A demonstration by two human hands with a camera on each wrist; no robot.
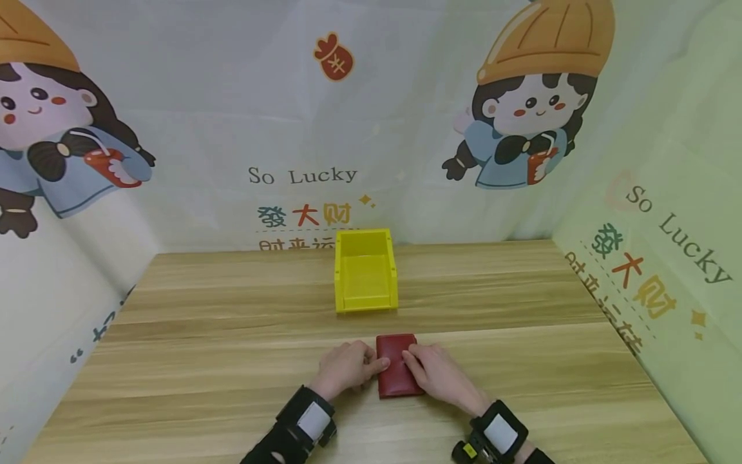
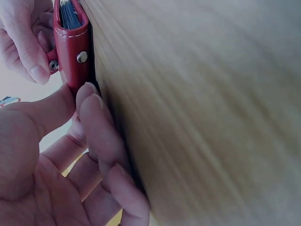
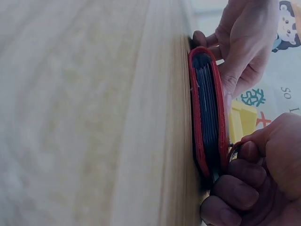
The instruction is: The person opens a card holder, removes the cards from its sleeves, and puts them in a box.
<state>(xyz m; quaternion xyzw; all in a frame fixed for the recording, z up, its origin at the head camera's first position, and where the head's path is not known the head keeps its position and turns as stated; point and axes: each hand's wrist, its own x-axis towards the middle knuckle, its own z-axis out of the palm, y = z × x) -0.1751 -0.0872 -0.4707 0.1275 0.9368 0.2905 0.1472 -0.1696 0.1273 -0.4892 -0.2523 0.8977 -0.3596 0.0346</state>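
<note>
Left grip (image 1: 346, 367), narrow pinch on red wallet (image 1: 395, 380)

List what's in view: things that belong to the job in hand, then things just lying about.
In the job:
red wallet, pinched by the left hand
its snap strap, pinched by the right hand

Apparently just about:
yellow bin, untouched
printed backdrop

Yellow bin (image 1: 367, 301) before printed backdrop (image 1: 400, 96)

Near middle blocked: left hand (image 1: 346, 368) and right hand (image 1: 440, 375) on red wallet (image 1: 399, 383). Broad lanes over wooden tabletop (image 1: 191, 348) to left and right. Yellow bin (image 1: 366, 274) obstructs far middle; narrow strip before it. Printed backdrop (image 1: 414, 206) bounds far edge.
</note>
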